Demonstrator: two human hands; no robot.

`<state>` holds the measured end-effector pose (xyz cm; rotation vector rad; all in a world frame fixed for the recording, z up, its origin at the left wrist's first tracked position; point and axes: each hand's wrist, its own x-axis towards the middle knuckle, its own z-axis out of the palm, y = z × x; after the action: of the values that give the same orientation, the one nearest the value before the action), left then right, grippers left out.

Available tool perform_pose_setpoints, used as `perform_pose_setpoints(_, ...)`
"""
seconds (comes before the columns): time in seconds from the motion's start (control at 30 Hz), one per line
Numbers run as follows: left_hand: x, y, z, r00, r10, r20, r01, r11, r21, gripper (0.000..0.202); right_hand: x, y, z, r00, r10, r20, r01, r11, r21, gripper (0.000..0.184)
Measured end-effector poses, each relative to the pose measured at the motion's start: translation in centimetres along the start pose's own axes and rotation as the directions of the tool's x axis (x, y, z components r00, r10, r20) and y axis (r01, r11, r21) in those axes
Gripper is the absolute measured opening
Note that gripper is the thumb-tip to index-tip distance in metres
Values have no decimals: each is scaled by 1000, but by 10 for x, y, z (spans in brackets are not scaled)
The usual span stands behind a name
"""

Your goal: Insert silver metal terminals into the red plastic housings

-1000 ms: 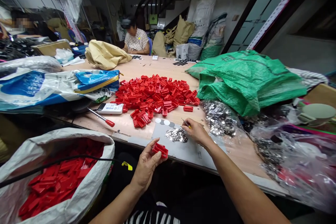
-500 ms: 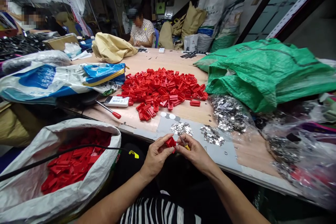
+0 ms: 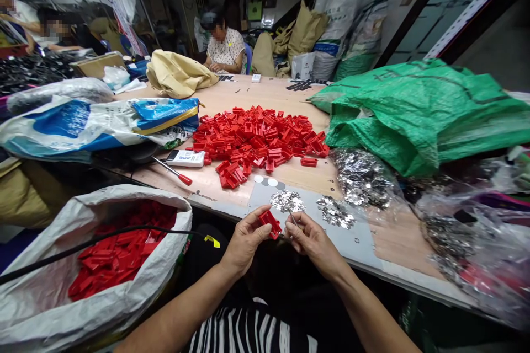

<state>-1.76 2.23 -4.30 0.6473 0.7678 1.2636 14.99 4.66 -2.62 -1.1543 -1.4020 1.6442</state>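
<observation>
My left hand [image 3: 245, 238] pinches a small red plastic part [image 3: 270, 222] at the table's near edge. Close beside it, my right hand [image 3: 313, 241] is closed on a thin metal tool [image 3: 292, 217] whose tip points up toward a little heap of shiny metal pieces [image 3: 286, 201]. That heap lies on a grey sheet [image 3: 356, 234]. A big pile of the same red parts [image 3: 256, 140] sits further back on the wooden table [image 3: 265, 100].
A white sack with red parts [image 3: 116, 253] stands at my lower left. More metal pieces [image 3: 359, 176] lie to the right, under a green bag [image 3: 418, 113]. A remote [image 3: 185, 158] and a red-handled screwdriver [image 3: 174, 171] lie left of the pile. A person [image 3: 223, 47] sits at the far end.
My right hand left the metal heap and came to my left hand in front of me. Since half a second ago both hands rose slightly and the red part turned in my left fingers.
</observation>
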Motion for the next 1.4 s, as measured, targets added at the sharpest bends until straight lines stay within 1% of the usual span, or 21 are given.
perform_pose_setpoints(0.13,0,0,2,1000,-23,4,23,998,-58,45,-4,5,1,1000,-13,5,13,1000,-6,32)
perform_pose_setpoints(0.23,0,0,3,999,-32,17,33,997,-66,44,-4,8,2,1000,-13,4,13,1000,-1,32)
perform_pose_setpoints(0.37,-1,-1,4,999,-36,23,38,998,-59,44,-4,7,2,999,-31,-28,31,999,22,31)
perform_pose_setpoints(0.57,-2,-3,3,1000,-17,25,16,1000,5,44,-5,10,2,999,-39,-15,39,999,3,29)
perform_pose_setpoints(0.63,-2,-4,3,1000,7,19,-8,998,65,44,-6,11,2,998,-64,-16,63,997,-41,25)
perform_pose_setpoints(0.67,-2,-4,3,1000,19,16,-20,995,94,43,-7,11,2,996,-91,-21,89,992,-89,23)
perform_pose_setpoints(0.73,-1,-4,2,999,32,11,-33,991,129,43,-9,10,2,984,-180,-15,170,953,-250,15)
perform_pose_setpoints(0.8,-1,-3,2,1000,29,11,-30,991,133,43,-11,7,2,955,-291,54,286,856,-431,10)
perform_pose_setpoints(0.83,-1,-3,2,1000,23,12,-25,991,131,43,-11,6,1,934,-343,104,348,796,-496,12)
perform_pose_setpoints(0.9,0,-2,1,1000,15,14,-17,991,135,43,-12,5,0,887,-417,196,451,696,-559,19)
perform_pose_setpoints(0.97,0,-1,1,1000,8,18,-10,989,150,43,-12,6,-1,856,-455,245,506,640,-579,21)
perform_pose_setpoints(1.1,0,-1,0,1000,4,14,-6,985,175,43,-12,9,-4,842,-468,267,526,605,-598,22)
perform_pose_setpoints(1.3,2,1,0,999,-36,27,29,974,226,46,-10,10,-8,879,-332,341,476,585,-657,29)
perform_pose_setpoints(1.4,4,4,-1,998,-60,34,51,977,208,47,-8,8,-9,889,-308,339,458,611,-646,28)
